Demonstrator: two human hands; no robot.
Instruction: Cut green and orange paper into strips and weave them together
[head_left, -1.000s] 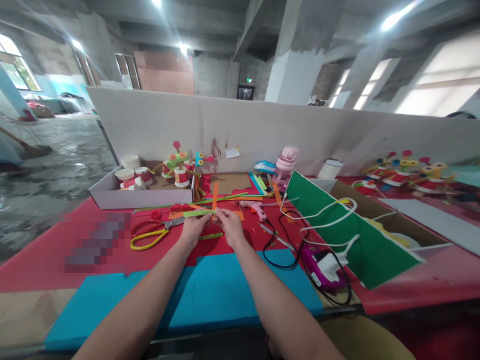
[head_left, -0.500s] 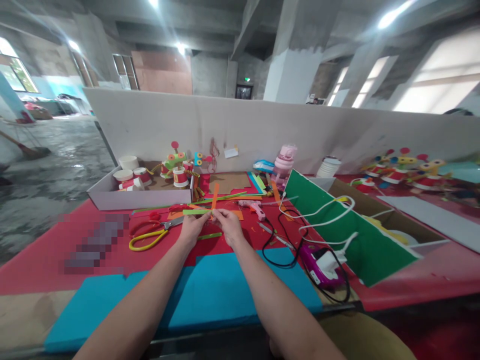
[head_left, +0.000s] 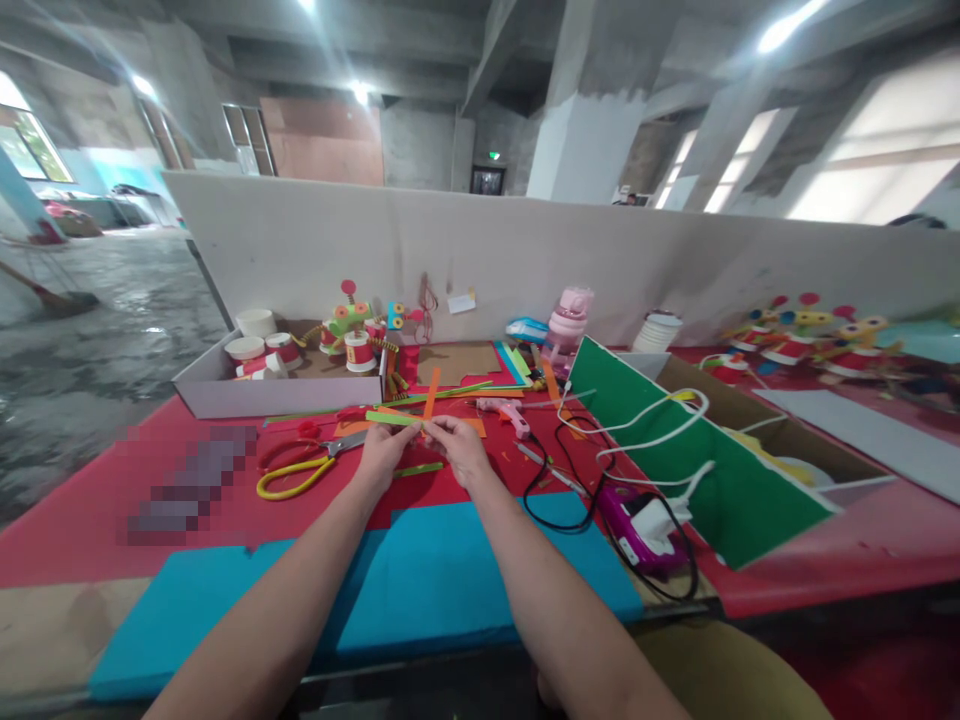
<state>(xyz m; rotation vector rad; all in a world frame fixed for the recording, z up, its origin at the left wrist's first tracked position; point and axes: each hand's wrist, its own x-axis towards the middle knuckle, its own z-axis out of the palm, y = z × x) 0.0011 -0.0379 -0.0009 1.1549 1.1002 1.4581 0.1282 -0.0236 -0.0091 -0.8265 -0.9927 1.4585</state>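
Note:
My left hand point(head_left: 384, 452) is closed in a pinch on a light green paper strip point(head_left: 390, 418), which sticks out to the left over its fingers. My right hand point(head_left: 459, 452) pinches the lower end of an orange paper strip point(head_left: 433, 393) that points away from me. Both strips meet at my fingertips, which nearly touch, and the joint itself is hidden. Left of my left hand lie scissors point(head_left: 296, 490) with yellow and red handles. A pink glue gun point(head_left: 514, 415) rests to the right of my right hand. Another green strip point(head_left: 418, 469) lies below my fingers.
A blue board point(head_left: 442, 580) lies under my forearms. At the back left stands a white box point(head_left: 281, 402) with paper cups. On the right are a green-sided box point(head_left: 697, 470), a purple power strip point(head_left: 645, 530) and loose cables. A pink bottle point(head_left: 568, 325) stands behind.
The green strip's free end has risen slightly and now tilts up to the left. Both hands keep nearly the same place and grip; the view has shifted a little.

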